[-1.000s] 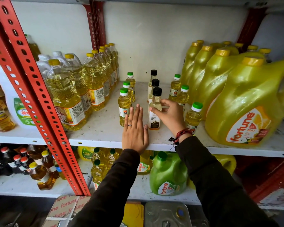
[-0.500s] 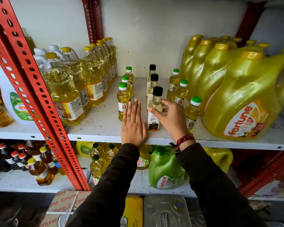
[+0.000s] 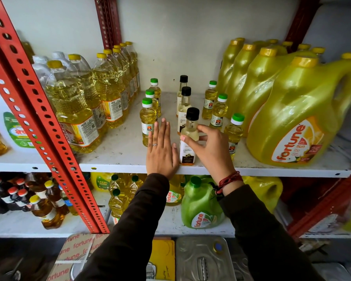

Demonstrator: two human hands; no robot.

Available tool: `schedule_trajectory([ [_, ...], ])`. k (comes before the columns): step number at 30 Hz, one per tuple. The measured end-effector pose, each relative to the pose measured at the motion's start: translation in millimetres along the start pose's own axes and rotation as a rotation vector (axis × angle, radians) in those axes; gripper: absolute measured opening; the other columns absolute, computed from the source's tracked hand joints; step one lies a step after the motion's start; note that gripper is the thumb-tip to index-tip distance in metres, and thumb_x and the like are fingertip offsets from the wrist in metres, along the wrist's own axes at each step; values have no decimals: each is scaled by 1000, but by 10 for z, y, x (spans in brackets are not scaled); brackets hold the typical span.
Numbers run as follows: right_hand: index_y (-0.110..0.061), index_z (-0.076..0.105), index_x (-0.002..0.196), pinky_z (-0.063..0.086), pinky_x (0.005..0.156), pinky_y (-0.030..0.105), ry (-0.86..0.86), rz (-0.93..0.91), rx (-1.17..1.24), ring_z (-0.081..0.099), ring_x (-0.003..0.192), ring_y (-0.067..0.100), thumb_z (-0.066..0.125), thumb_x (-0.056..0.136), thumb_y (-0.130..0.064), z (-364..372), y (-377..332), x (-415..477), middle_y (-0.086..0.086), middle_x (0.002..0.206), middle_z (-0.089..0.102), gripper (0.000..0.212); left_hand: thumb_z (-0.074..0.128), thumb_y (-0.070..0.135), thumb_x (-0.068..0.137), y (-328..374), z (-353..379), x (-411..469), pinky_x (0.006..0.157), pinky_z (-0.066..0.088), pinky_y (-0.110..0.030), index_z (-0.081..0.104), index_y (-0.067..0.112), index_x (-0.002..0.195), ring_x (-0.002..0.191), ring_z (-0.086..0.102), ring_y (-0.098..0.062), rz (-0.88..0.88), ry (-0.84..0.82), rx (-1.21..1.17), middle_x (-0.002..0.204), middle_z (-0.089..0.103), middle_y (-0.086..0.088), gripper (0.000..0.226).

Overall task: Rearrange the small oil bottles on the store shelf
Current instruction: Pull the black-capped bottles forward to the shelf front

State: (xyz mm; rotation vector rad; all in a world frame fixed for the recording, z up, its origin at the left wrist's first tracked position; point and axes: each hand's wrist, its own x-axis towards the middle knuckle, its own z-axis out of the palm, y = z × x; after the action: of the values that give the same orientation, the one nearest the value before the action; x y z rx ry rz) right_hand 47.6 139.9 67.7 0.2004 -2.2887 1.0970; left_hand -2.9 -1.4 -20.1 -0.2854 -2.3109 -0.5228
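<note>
Small oil bottles stand in three short rows at the middle of the white shelf. The left row and the right row have green caps and yellow oil. The middle row has black caps and pale oil, with two bottles at the back. My right hand grips the front black-capped coconut oil bottle at its shoulder; the bottle stands upright near the shelf's front edge. My left hand lies flat, palm down, on the shelf just left of that bottle and holds nothing.
Tall clear oil bottles line the shelf's left side behind a red slotted post. Big yellow Fortune jugs fill the right side. The lower shelf holds a green jug and more bottles.
The view has shifted slightly. My right hand's fingers have loosened a little around the front black-capped bottle, which stays in the same spot. My left hand remains flat.
</note>
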Motion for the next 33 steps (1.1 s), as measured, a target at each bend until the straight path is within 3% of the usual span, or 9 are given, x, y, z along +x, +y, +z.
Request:
schedule_trajectory([
  [19,-22,74,107,63,78,38,36,43,25,74,89,11,77,79,-54,40,-15,-52,-5,101,79,42,24,34,104,-11,-1,8,130,-8,-35,20,4,164,161,3,-25,5,-10,0,173,12,-11,67],
  [26,-20,60,134,62,88,43,49,80,11,69,111,18,78,73,-63,33,-72,-83,0,131,68,76,24,34,105,-66,-64,-2,131,-4,-38,19,4,164,161,2,-25,58,-33,-11,173,10,-11,67],
  [28,-21,56,139,61,90,43,101,69,29,64,115,19,80,74,-60,-37,-147,-98,1,136,63,80,25,34,105,-168,-110,-42,131,-3,-38,19,5,164,161,3,-24,95,-34,17,174,11,-11,67],
  [33,-15,62,133,58,85,35,340,-104,125,63,104,16,83,79,-46,-205,-498,-93,1,119,63,66,25,33,105,-612,-302,-135,130,-7,-36,16,6,165,162,2,-22,29,-21,57,174,9,-10,67],
])
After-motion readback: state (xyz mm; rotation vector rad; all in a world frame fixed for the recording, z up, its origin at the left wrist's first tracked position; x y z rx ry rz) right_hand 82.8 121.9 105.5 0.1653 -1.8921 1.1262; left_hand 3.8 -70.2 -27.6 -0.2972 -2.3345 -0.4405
